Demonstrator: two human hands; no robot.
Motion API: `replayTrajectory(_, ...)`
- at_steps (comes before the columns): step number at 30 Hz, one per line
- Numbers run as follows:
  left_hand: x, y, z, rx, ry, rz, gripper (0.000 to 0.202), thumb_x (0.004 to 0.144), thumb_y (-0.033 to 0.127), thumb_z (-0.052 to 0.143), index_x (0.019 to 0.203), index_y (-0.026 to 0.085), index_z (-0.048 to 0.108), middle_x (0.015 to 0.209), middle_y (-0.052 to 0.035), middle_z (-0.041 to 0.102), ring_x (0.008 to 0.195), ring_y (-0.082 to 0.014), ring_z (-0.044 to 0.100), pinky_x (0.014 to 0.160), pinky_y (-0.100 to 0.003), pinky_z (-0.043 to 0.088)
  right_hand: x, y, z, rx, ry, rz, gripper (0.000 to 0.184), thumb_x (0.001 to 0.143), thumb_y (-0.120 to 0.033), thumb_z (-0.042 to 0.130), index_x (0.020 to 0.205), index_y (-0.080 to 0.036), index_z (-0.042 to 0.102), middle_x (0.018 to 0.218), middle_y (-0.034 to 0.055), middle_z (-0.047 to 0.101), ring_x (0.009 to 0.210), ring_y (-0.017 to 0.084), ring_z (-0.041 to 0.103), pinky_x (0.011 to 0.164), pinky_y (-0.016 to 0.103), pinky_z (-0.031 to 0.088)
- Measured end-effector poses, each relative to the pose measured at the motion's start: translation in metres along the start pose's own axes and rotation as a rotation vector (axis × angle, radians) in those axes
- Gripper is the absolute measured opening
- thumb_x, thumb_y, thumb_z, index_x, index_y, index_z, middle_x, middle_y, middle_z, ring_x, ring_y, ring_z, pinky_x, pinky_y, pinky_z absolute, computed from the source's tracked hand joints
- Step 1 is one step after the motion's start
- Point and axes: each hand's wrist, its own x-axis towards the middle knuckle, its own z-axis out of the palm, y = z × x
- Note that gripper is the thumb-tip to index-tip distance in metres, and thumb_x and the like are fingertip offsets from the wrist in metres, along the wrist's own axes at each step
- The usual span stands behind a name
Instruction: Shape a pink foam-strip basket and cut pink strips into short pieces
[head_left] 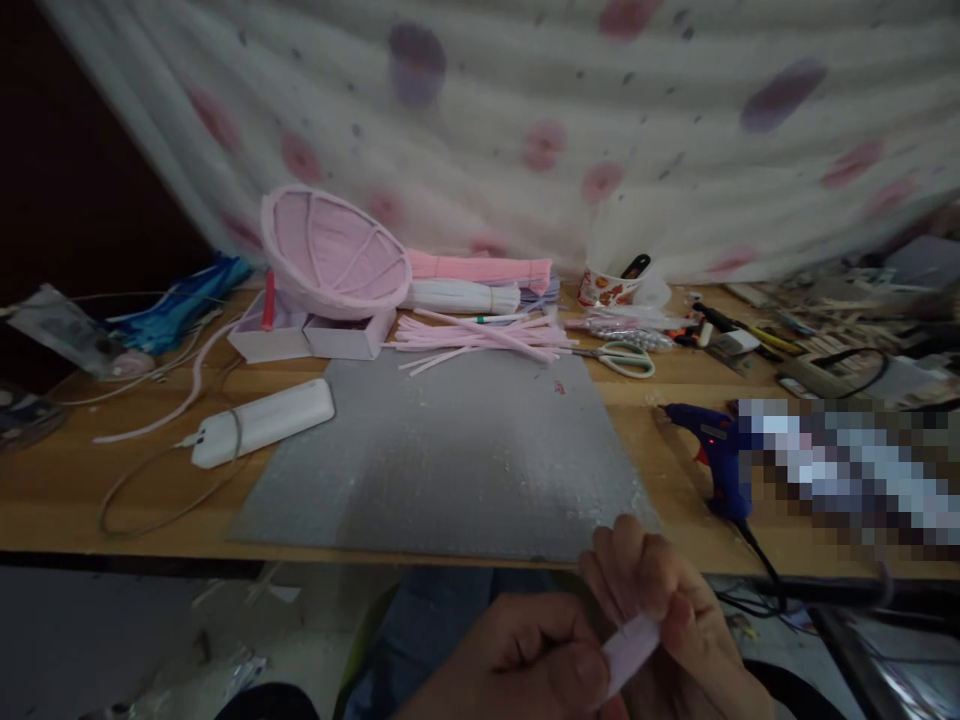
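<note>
Near the scuffed mat [450,450], left grip [534,655] and right grip [670,598] pinch a flat strip [631,650].

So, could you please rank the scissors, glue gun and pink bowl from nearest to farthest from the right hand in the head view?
1. Glue gun: right side
2. Scissors: farther back, centre-right
3. Pink bowl: back left

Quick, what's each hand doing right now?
Left hand: closed, holding a pale strip between thumb and fingers.
Right hand: closed, holding the same pale strip.
</note>
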Motion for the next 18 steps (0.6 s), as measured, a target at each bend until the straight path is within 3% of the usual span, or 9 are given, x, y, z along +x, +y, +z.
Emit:
replayTrajectory(3,0.01,-0.012,-0.006,-0.076,-0.023,0.034,0.048,0.076,0.063,0.072,0.07,0.017,0.059,0.042,0.009,0.046,0.03,-0.0018,0.026,0.03,-0.016,0.014,0.005,0.001,-0.002,-0.047,-0.034,-0.064,0.021,0.085,-0.041,0.074,0.073,-0.025,0.068,0.068,-0.0025,0.042,0.06,0.012,0.042,0.053,0.023,0.04)
replayTrajectory(8,0.015,-0.021,-0.013,-0.235,-0.062,0.167,0.037,0.083,0.053,0.071,0.079,0.017,0.063,0.045,0.0069,0.054,0.03,-0.003,0.036,0.031,-0.014,0.023,0.012,0.006,-0.006,-0.119,-0.03,-0.081,0.018,0.087,-0.043,0.073,0.078,-0.028,0.07,0.073,-0.0019,0.058,0.077,0.014,0.055,0.072,0.025,0.049)
replayTrajectory(12,0.008,-0.012,-0.012,-0.178,-0.084,0.197,0.038,0.081,0.05,0.074,0.073,0.016,0.062,0.048,0.0061,0.054,0.037,-0.0032,0.041,0.039,-0.015,0.032,0.012,0.007,-0.001,-0.091,-0.017,-0.06,0.02,0.085,-0.043,0.075,0.074,-0.027,0.069,0.066,-0.0031,0.054,0.074,0.013,0.052,0.079,0.024,0.051)
replayTrajectory(18,0.008,-0.006,-0.004,-0.141,-0.023,0.173,0.045,0.077,0.056,0.076,0.071,0.015,0.061,0.055,0.0047,0.055,0.042,-0.0017,0.04,0.041,-0.016,0.026,0.019,0.006,0.002,-0.007,-0.048,0.01,0.019,0.085,-0.04,0.074,0.073,-0.026,0.068,0.063,-0.0027,0.049,0.066,0.014,0.048,0.076,0.026,0.052)
